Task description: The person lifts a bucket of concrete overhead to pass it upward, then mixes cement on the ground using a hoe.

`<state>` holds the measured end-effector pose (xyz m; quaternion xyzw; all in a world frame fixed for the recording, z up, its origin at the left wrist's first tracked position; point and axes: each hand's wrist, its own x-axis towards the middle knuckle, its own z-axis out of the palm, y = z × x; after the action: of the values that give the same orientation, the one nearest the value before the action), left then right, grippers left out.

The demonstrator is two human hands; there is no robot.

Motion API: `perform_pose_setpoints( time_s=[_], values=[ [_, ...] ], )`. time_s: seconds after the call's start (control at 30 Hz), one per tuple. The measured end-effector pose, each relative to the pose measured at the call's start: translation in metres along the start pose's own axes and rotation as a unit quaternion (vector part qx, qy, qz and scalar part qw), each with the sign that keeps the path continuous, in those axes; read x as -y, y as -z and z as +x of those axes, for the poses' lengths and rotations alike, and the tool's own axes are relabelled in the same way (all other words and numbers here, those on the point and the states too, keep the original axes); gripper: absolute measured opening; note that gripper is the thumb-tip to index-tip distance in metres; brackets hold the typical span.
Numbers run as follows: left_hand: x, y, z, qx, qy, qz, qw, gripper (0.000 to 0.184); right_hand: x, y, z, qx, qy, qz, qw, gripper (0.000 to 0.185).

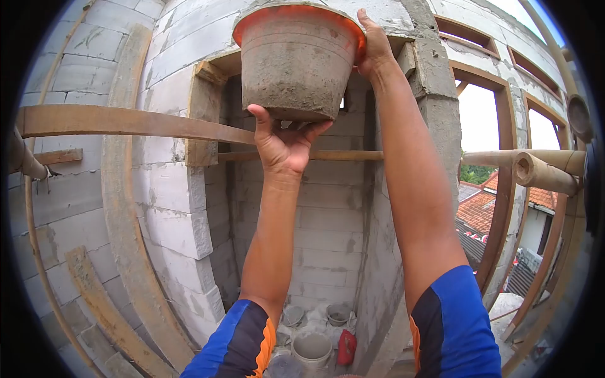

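A cement-caked bucket (296, 66) with an orange inner rim is raised overhead in front of the block wall. My left hand (283, 145) supports its base from below, palm up with the fingers under the bottom. At the bucket's right side, my right hand (376, 47) grips the rim, its thumb pointing up. The bucket is slightly tilted, and its contents are hidden from this low angle. Both arms are stretched upward.
A wooden plank (126, 121) crosses at left, with bamboo poles (547, 169) at right. Behind is a doorway in block walls (173, 189). Far below stand buckets (312, 348) and a red bag (346, 348). Window frames (504, 183) open at right onto tiled roofs.
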<state>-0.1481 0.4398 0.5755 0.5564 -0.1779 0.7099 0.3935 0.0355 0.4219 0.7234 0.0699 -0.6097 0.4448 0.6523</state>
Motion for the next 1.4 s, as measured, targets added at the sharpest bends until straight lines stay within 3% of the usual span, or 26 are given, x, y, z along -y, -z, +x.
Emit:
perform_pose_setpoints(
  time_s=[0.03, 0.1, 0.17, 0.2, 0.23, 0.33, 0.43, 0.53, 0.7, 1.0, 1.3, 1.4],
  values=[
    [0.0, 0.0, 0.009, 0.007, -0.005, 0.003, 1.0, 0.14, -0.007, 0.015, 0.04, 0.026, -0.006, -0.028, 0.999, 0.062],
    [-0.001, -0.004, 0.024, 0.008, -0.014, 0.007, 1.0, 0.139, 0.006, -0.058, 0.038, -0.191, -0.01, -0.008, 0.981, 0.054],
    [0.0, -0.004, 0.04, 0.021, -0.03, 0.002, 0.999, 0.134, 0.01, -0.052, 0.058, -0.118, -0.025, -0.011, 0.993, 0.066],
    [-0.001, -0.004, 0.047, 0.025, -0.038, 0.001, 0.999, 0.131, 0.007, 0.0, 0.089, 0.067, -0.038, -0.022, 0.997, 0.067],
    [-0.002, -0.006, 0.05, 0.022, -0.041, 0.004, 0.999, 0.132, 0.003, 0.031, 0.111, 0.25, -0.052, -0.031, 0.966, 0.067],
    [0.002, 0.005, 0.065, 0.025, -0.039, -0.003, 0.999, 0.13, -0.001, 0.048, 0.142, 0.279, -0.036, -0.055, 0.958, 0.058],
    [0.01, 0.004, 0.069, 0.044, -0.054, 0.014, 0.997, 0.128, -0.004, 0.038, 0.15, 0.149, 0.057, -0.157, 0.975, 0.051],
    [0.013, 0.006, 0.086, 0.024, -0.055, 0.014, 0.998, 0.129, -0.003, 0.018, 0.134, 0.012, 0.052, -0.171, 0.984, 0.041],
    [0.009, 0.023, 0.117, 0.023, -0.054, -0.005, 0.998, 0.132, 0.002, 0.004, 0.157, 0.015, 0.081, -0.196, 0.977, 0.039],
    [-0.025, 0.029, 0.173, 0.057, -0.017, 0.002, 0.998, 0.121, -0.005, -0.026, 0.196, -0.033, 0.147, -0.235, 0.96, 0.039],
    [-0.063, 0.014, 0.227, 0.083, -0.04, 0.048, 0.995, 0.108, -0.001, -0.053, 0.227, -0.058, 0.179, -0.259, 0.947, 0.044],
    [-0.073, 0.01, 0.224, 0.11, -0.015, 0.084, 0.99, 0.119, -0.01, -0.057, 0.229, -0.067, 0.186, -0.271, 0.942, 0.047]
  ],
)
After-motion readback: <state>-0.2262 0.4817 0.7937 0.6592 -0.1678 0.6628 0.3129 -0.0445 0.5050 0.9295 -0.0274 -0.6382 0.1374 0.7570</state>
